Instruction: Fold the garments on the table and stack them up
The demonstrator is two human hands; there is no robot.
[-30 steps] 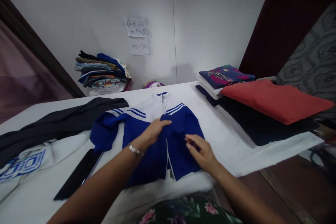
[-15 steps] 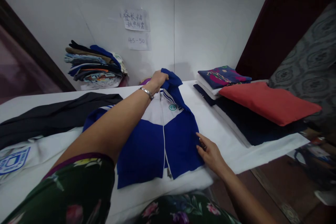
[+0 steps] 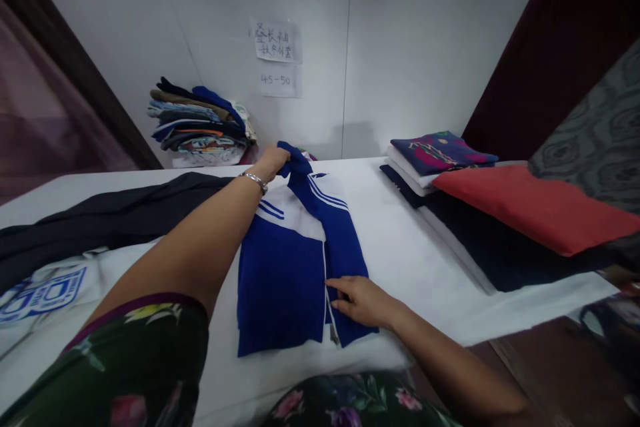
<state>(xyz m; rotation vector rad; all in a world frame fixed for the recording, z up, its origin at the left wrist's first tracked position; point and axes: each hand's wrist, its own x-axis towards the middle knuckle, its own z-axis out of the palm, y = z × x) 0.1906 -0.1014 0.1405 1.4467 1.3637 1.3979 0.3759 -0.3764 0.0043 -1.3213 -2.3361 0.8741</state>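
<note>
A blue and white zip-up jacket (image 3: 280,287) lies front up on the white-covered table, with its right side folded in towards the zip and striped shoulder bands showing. My left hand (image 3: 273,161) is closed on the blue sleeve at the far end of the jacket, lifting that fabric slightly. Lower down, my right hand (image 3: 363,299) rests on the folded-in side near the zip, fingers stretched out and holding nothing. The zip pull shows at the near hem. My left forearm hides part of the jacket's left side.
A tall stack of folded clothes (image 3: 200,123) stands at the back left. Dark trousers-like fabric (image 3: 115,213) and a white printed garment (image 3: 55,293) lie on the left. Folded garments, topped by a red one (image 3: 530,203), pile up on the right. Paper notes (image 3: 277,43) hang on the wall.
My left hand has brought the sleeve leftward across the jacket's top. My right hand has moved left from the jacket's side edge onto its front, and that side is now folded inward.
</note>
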